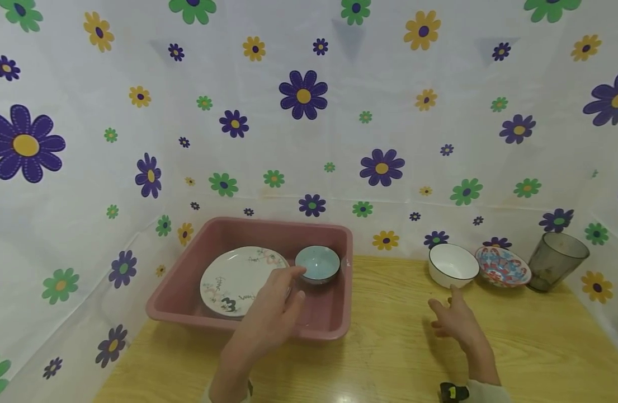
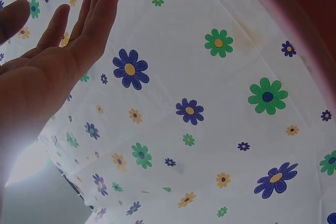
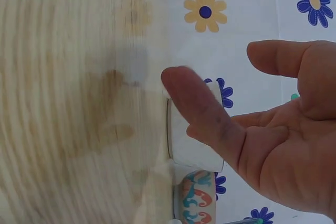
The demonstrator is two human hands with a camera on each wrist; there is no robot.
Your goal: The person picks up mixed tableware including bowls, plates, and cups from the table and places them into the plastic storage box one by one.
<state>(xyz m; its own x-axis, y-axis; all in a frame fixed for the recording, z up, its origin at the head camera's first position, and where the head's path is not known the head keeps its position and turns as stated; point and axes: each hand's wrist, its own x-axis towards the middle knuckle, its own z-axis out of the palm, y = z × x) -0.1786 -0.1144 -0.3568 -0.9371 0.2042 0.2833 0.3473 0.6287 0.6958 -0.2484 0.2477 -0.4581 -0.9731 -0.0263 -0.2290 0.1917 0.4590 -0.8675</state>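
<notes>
My left hand (image 1: pixel 276 305) hovers over the pink tub (image 1: pixel 188 302), fingers straight and spread, holding nothing; its fingertips are close to the small light-blue bowl (image 1: pixel 317 263). A floral plate (image 1: pixel 240 278) lies in the tub beside that bowl. In the left wrist view the left hand (image 2: pixel 52 61) shows an open palm against the flowered sheet. My right hand (image 1: pixel 454 319) floats above the wooden table (image 1: pixel 399 358), open and empty, just short of the white bowl (image 1: pixel 453 263). In the right wrist view the right hand's fingers (image 3: pixel 197 106) are spread in front of the white bowl (image 3: pixel 186 145).
A red-and-blue patterned bowl (image 1: pixel 502 266) and a dark translucent cup (image 1: pixel 557 260) stand right of the white bowl at the table's back. The patterned bowl (image 3: pixel 197 200) also shows in the right wrist view. A flowered sheet (image 1: pixel 309 112) covers the walls on three sides.
</notes>
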